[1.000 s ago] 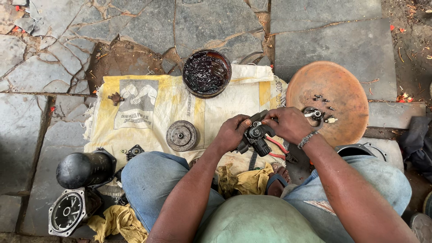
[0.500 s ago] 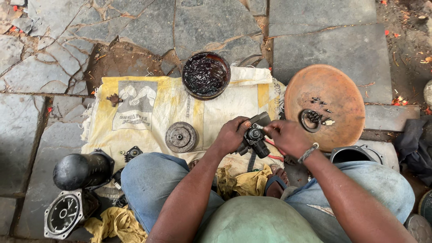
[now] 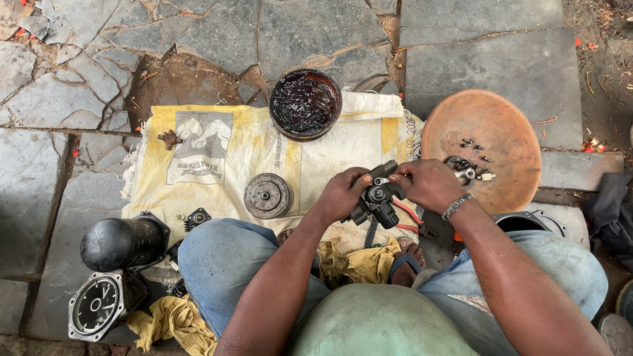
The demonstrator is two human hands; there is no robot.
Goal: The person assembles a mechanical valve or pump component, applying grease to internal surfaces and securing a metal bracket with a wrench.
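One black metal part (image 3: 377, 200) held in both grips, left hand (image 3: 343, 194) and right hand (image 3: 428, 184); one grease tub (image 3: 304, 104); one pulley (image 3: 267, 196); one orange dish (image 3: 488, 142).

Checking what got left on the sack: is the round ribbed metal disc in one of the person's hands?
No, the ribbed metal disc lies on the yellow sack, while both hands hold a small black mechanical part.
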